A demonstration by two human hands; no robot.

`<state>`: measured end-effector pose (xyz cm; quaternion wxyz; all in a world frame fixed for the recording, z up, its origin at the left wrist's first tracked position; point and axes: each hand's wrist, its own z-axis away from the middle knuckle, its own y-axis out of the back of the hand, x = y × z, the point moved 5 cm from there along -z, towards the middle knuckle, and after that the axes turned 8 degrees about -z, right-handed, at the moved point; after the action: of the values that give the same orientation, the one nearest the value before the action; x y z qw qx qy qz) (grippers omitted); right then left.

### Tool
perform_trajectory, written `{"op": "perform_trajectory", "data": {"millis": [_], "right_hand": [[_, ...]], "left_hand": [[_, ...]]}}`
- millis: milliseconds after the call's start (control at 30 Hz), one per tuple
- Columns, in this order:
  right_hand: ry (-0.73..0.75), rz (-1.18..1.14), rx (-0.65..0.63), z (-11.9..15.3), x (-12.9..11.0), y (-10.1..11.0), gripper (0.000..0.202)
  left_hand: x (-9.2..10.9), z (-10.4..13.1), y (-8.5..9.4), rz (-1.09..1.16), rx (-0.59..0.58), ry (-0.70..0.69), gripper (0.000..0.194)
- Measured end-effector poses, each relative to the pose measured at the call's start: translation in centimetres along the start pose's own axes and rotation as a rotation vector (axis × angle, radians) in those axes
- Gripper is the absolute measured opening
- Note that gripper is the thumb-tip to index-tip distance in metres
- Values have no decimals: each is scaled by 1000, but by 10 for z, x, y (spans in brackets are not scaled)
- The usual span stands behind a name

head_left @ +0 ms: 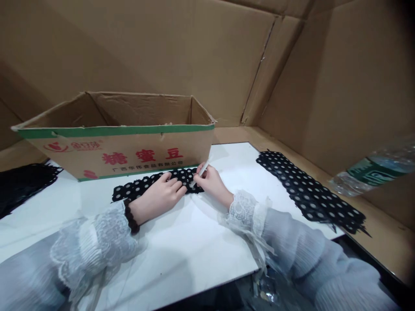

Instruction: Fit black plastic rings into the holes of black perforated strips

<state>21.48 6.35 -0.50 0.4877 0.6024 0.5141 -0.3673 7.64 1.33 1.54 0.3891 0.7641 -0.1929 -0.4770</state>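
black and pale-dotted, the long strip [142, 184] lies on the white board [201, 233] before the open brown cardboard box [155, 140]; your left hand [160, 196] rests over it, apparently steadying it, though whether it pinches cannot be told; your right hand [214, 183] grips a slim white stick [203, 169], slanted down, seemingly for control.

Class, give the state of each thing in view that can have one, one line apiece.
Middle dotted strip: lying flat, partly covered
Slim white stick: held at a slant
Left hand: fingers bent, resting on that strip
Right hand: fingers closed on that stick
Right dotted strip: lying flat, untouched
Black bundle: lying at left, untouched
Cardboard box: open at the top
Plastic bottle: labelled, partly out of view
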Motion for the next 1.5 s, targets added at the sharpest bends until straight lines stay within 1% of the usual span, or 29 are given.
{"op": "perform_trajectory", "data": {"millis": [67, 133, 267, 400, 500, 600, 700, 900, 1000, 1067, 1167, 1267, 1333, 1400, 1500], "right_hand": [[-9, -10, 5, 0, 1, 0, 11], [-25, -27, 10, 0, 1, 0, 11], [-54, -55, 35, -1, 2, 0, 13], [-70, -76, 47, -2, 2, 1, 12], [-104, -99, 71, -3, 3, 3, 13], [-120, -110, 72, -3, 2, 3, 14], [-92, -101, 48, -2, 1, 1, 13], [-74, -66, 55, 0, 1, -2, 14], [22, 45, 9, 3, -8, -8, 13], [87, 132, -51, 5, -14, -14, 12], [110, 192, -96, 6, -17, -17, 12], [104, 174, -98, 7, -16, -17, 11], [125, 146, -100, 8, -17, -15, 9], [164, 109, -83, 9, -21, -13, 8], [215, 60, 4, 8, -27, -3, 8]], "left_hand": [[2, -4, 3, -65, 18, -6, 22], [0, -8, 4, -78, 32, 50, 20], [-7, -11, -2, 19, 32, 160, 15], [-10, -8, -7, 115, 35, 225, 16], [-10, -5, -7, 129, 34, 244, 18], [-8, -5, -5, 100, 55, 230, 19], [-7, -6, -2, 52, 93, 201, 20], [-5, -4, -1, 20, 140, 185, 22], [-6, -5, -1, 33, 157, 230, 22], [-10, -7, -2, 46, 164, 300, 21], [-15, -8, -6, 57, 139, 381, 18], [-15, -6, -8, 78, 65, 367, 16], [-14, -2, -5, 106, 23, 347, 17], [-12, 1, 0, 151, -1, 331, 21], [-14, 1, 4, 246, -32, 354, 33]]}}
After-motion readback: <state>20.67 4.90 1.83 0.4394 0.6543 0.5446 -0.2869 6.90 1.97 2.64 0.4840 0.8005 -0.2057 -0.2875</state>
